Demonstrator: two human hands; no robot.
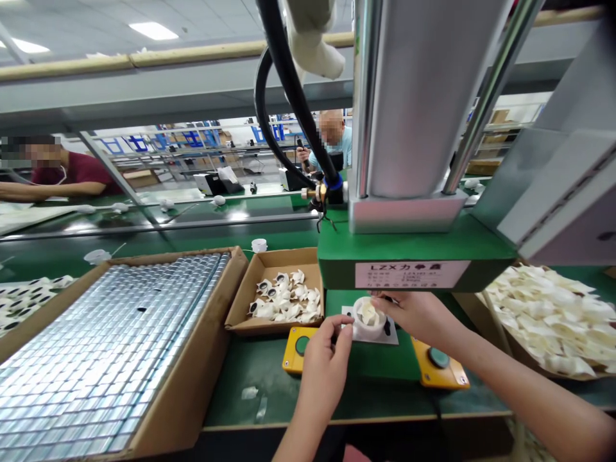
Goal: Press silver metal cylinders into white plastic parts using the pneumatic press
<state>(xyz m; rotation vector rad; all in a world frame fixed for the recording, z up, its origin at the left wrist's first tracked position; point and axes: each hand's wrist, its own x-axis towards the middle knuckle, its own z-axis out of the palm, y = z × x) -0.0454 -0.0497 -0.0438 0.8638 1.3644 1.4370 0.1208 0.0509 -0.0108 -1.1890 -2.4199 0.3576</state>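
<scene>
A white round plastic housing (368, 332) sits on a pale plate under the press, with a white bladed fan wheel (369, 314) inside its ring. My right hand (409, 311) reaches in from the right, its fingers closed on the fan wheel at the upper right of the ring. At the housing's left edge is my left hand (330, 350), fingers curled and thumb and forefinger drawn together; what lies between their tips is too small to make out. Above both hands hangs the green press block (337, 260) with its label.
Yellow button boxes (290, 359) (455, 377) flank the plate. A small carton (274, 260) holds several fan wheels; more white parts (553, 314) pile up at right. Rows of shiny metal cylinders fill a large carton (187, 391) at left. Two people work beyond the bench.
</scene>
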